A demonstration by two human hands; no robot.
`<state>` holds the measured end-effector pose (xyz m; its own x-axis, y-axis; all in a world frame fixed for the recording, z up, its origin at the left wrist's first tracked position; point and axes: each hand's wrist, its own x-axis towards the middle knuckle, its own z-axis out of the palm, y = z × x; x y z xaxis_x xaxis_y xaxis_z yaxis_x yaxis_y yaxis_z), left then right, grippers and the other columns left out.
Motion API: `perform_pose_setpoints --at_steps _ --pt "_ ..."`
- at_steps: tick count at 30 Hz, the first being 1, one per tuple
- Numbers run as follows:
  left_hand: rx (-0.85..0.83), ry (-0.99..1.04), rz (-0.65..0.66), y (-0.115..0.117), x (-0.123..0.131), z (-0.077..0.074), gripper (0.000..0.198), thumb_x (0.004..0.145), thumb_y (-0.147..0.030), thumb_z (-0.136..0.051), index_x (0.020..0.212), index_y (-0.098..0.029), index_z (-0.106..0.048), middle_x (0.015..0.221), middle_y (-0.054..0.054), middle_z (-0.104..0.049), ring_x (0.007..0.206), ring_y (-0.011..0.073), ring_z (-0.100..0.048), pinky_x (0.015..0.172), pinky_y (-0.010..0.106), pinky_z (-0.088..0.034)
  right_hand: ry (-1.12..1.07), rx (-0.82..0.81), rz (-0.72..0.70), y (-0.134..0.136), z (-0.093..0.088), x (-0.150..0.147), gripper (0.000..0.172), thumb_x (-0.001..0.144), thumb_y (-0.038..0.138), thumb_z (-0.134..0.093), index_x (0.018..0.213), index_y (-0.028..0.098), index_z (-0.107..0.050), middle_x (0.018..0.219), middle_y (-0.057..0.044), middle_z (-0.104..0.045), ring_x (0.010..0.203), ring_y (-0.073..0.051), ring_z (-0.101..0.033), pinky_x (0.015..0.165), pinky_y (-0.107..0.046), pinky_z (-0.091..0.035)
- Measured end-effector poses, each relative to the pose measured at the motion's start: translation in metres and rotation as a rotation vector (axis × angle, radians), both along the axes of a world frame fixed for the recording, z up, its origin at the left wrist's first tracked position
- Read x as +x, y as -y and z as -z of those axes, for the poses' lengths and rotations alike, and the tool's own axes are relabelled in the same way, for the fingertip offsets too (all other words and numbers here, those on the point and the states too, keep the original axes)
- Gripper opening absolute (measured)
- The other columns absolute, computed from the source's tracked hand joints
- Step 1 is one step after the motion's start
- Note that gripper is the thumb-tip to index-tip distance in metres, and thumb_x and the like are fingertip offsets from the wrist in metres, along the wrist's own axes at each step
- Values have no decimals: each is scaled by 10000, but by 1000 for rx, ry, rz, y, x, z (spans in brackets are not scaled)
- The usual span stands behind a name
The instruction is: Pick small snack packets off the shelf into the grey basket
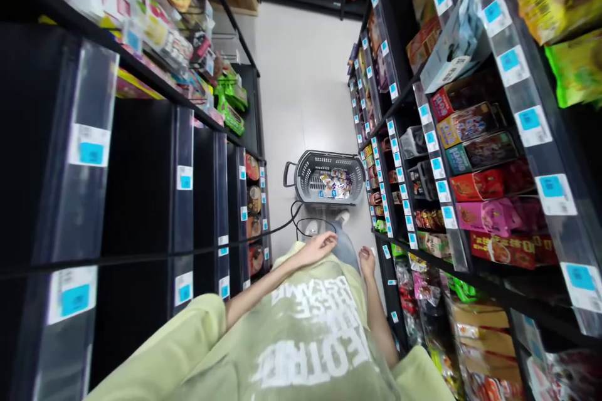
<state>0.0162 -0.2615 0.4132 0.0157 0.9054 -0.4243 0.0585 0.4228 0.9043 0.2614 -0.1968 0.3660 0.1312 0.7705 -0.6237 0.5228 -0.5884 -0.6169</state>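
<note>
In front of my body, at waist height, my left hand (323, 244) hangs loosely, its fingers stretched toward the right with no object seen in them. A thin black cable (277, 230) runs in from the left and loops near that hand; I cannot tell whether they touch. My right hand (367, 260) is low at my side, fingers loosely bent and holding nothing visible. Beyond my feet, a grey shopping basket (305, 197) rests on the floor, its handle folded out to the left. Several small snack packets (336, 185) lie inside it.
Dark shelving (141, 213) with price tags lines the left side, with green packets (230, 100) farther along. Shelves of boxed and bagged snacks (489, 210) stand close on the right. A pale floor aisle (303, 75) leads to another stocked shelf (301, 3).
</note>
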Motion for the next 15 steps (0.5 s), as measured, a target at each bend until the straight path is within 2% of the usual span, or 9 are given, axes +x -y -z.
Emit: perform_pose_setpoints --at_steps 5,10,13,15 --pt "2 4 -32 -56 2 4 321 923 -372 -595 1174 -194 -688 1132 116 -779 1013 256 -741 904 355 -578 5 -58 -101 -53 33 5 232 782 347 -593 972 217 -558 961 -51 -706 923 -234 -679 906 -355 -524" --pt "-32 -6 -151 -114 -4 11 355 905 -326 -595 1222 -184 -672 1128 115 -773 985 236 -729 860 338 -576 17 -105 -195 -137 65 -7 310 723 302 -610 1002 168 -598 951 -90 -693 892 -234 -655 922 -384 -507" --pt "-39 23 -250 -149 -5 25 391 897 -313 -621 1265 -188 -652 1174 116 -753 973 217 -714 865 336 -573 24 -105 -259 -190 81 -14 402 707 319 -634 1072 149 -621 989 -97 -713 897 -219 -646 919 -369 -514" --pt "-82 63 -356 -171 -4 40 408 880 -294 -649 1273 -187 -640 1211 121 -736 982 212 -711 877 338 -573 25 -88 -313 -221 89 -19 462 713 352 -644 1125 145 -626 1022 -105 -730 911 -214 -648 909 -357 -523"
